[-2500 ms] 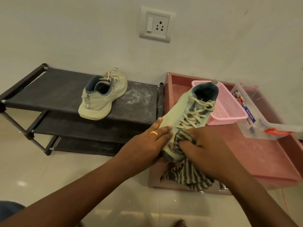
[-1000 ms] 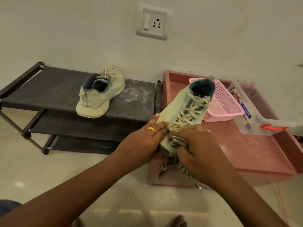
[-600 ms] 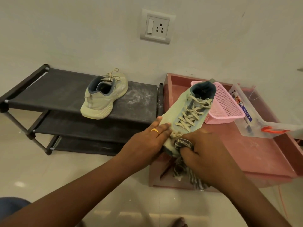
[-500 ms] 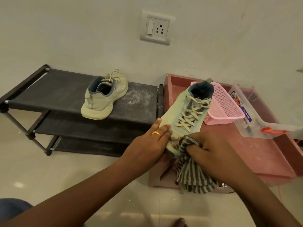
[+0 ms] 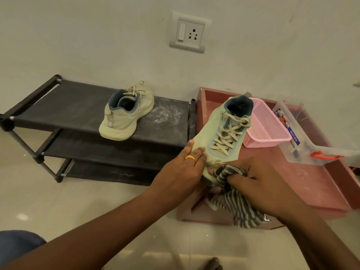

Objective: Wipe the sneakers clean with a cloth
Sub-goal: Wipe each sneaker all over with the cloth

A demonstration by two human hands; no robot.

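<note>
Back down to the toe comes the cloth (image 5: 231,199), off the lower laces where it was a second ago. The head camera has barely shifted.

Far left, the black shoe rack (image 5: 58,106) carries the second sneaker (image 5: 126,115) on its dusty top shelf, heel toward us, untouched. On the right is the pink tray table (image 5: 315,184), with a pink basket (image 5: 266,123) and a clear plastic box (image 5: 303,145) at its far side.

Now the action: the held sneaker (image 5: 220,137) is tilted over the table's near left corner, toe near, collar far, just against the basket. The left hand (image 5: 183,168) braces its left flank, fingers laid almost straight along the upper, thumb hidden. The right hand (image 5: 259,180) has its fingers curled tight round a bunch of the striped cloth and presses it on the toe cap, the rest dangling.

This looks a light shoe with a soft knit upper that will dent under pressure, on a stiffer sole. I'd take it by the sole edge or heel. The limp cloth wants bunching.

The box label (image 5: 293,136) reads "MULTI-BOX"; no brand shows on either shoe.
</note>
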